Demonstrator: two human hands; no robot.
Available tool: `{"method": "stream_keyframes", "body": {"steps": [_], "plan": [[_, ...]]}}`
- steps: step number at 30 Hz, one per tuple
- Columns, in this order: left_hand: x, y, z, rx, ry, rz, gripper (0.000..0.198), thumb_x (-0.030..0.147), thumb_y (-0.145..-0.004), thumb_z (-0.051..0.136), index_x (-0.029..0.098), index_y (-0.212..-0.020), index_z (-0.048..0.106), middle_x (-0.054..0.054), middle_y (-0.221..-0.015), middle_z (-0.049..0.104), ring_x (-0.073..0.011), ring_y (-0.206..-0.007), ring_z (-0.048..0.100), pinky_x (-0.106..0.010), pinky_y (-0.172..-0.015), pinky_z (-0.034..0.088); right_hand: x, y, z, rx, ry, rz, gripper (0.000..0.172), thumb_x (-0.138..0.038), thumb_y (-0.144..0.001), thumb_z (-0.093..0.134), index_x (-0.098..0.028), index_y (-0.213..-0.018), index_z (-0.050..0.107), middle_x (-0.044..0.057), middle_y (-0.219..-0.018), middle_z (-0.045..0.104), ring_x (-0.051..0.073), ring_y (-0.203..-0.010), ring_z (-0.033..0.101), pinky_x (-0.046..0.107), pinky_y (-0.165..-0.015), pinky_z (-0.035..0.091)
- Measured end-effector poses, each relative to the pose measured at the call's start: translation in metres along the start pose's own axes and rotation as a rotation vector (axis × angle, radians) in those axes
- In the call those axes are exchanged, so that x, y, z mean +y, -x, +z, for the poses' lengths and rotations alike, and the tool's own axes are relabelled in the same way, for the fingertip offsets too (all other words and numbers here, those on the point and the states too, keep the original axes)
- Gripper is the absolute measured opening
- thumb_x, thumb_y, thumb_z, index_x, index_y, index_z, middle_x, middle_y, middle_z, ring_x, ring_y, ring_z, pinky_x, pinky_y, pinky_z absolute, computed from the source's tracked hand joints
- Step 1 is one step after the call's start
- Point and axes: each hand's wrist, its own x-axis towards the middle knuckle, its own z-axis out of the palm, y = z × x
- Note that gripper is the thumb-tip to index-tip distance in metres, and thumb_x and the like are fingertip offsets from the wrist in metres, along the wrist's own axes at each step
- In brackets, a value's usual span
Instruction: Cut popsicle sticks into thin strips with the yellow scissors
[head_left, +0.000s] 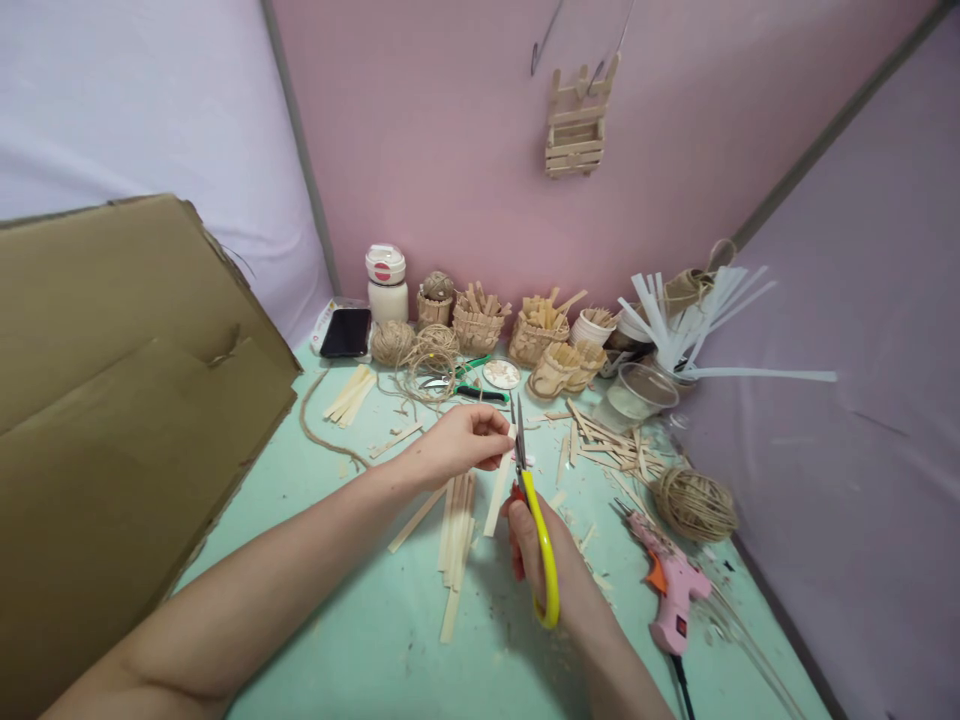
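My left hand (476,440) is closed in a pinch on a thin pale wooden strip (499,495), near its upper end. The strip hangs tilted down from the fingertips. Scissors (550,575) with yellow handles are in the grip of my right hand (538,545), their blades pointing away from me and slightly parted right beside the left fingertips. Whether the blades touch the strip, I cannot tell. Below the left hand, a bundle of similar wooden strips (454,540) lies on the light green table (337,610).
A pink glue gun (675,590) and a twine ball (696,503) lie at right, near scattered wood pieces (611,445). Along the back stand small baskets of sticks (480,325), green-handled pliers (480,395) and a phone (346,332). A large cardboard sheet (127,400) leans at left.
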Motion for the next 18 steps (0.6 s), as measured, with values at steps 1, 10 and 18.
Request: {"method": "stream_keyframes", "body": {"steps": [1,10,18], "plan": [[0.0008,0.0002,0.0002,0.001,0.003,-0.004,0.009,0.018,-0.071,0.062,0.014,-0.072,0.055,0.006,-0.056,0.052,-0.0040,-0.049,0.048,-0.019,-0.054,0.043,-0.0007,-0.0001,-0.0001,0.003,0.000,0.000,0.047,-0.062,-0.088,0.026,-0.020,-0.083,0.044,-0.003,-0.058,0.047,0.015,-0.048,0.046,0.028,-0.049,0.037],[0.0034,0.0024,0.0021,-0.007,-0.004,-0.018,0.007,0.015,-0.072,0.060,0.013,-0.071,0.054,0.006,-0.054,0.051,-0.0037,-0.048,0.049,-0.018,-0.053,0.042,-0.0034,-0.0001,-0.0002,0.018,0.036,0.032,0.042,-0.060,-0.088,0.027,-0.022,-0.078,0.040,-0.005,-0.049,0.046,0.015,-0.043,0.045,0.027,-0.047,0.034],[0.0043,0.0032,0.0021,-0.013,0.007,-0.029,0.007,0.016,-0.072,0.061,0.013,-0.071,0.054,0.006,-0.054,0.051,-0.0035,-0.048,0.049,-0.018,-0.053,0.042,-0.0006,-0.0001,0.0007,0.020,0.013,0.044,0.041,-0.059,-0.088,0.030,-0.022,-0.077,0.041,-0.006,-0.045,0.044,0.014,-0.041,0.041,0.026,-0.044,0.031]]}}
